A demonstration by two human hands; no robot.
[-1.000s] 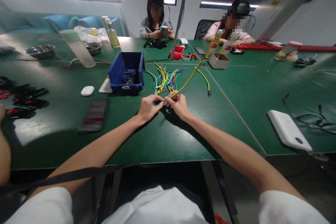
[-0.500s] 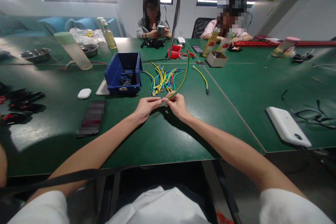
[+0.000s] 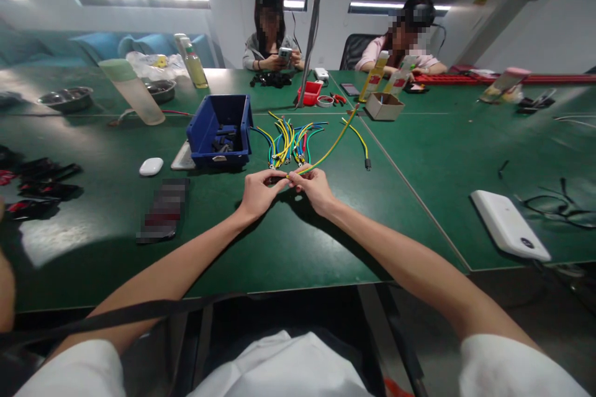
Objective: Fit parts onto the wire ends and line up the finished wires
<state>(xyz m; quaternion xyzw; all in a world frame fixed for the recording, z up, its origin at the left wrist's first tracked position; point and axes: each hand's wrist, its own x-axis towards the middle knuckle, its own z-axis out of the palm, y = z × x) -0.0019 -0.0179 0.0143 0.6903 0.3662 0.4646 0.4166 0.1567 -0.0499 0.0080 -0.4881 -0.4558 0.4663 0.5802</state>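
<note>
Between the fingertips of my right hand (image 3: 316,189), a long yellow-green wire (image 3: 336,147) is pinched near its close end and arcs up to the right. My left hand (image 3: 261,191) meets it there, thumb and fingers closed on the same end. Something dark shows between the left fingers, too covered to make out. Just beyond my hands lies a heap of yellow, blue, green and red wires (image 3: 286,139) with metal ring terminals. To its right, a single yellow wire (image 3: 361,136) has a black sleeve on its end.
Left of the heap stands a blue bin (image 3: 198,149) holding small black pieces. A phone (image 3: 162,211), a white earbud case (image 3: 151,166) and a white power bank (image 3: 505,223) lie on the green table (image 3: 298,260). Two people sit across, near a red tray (image 3: 310,94) and a small box (image 3: 384,107).
The free end of the yellow-green wire has swung to the right and lower. My left fingers have shifted and bent more around the wire's end.
</note>
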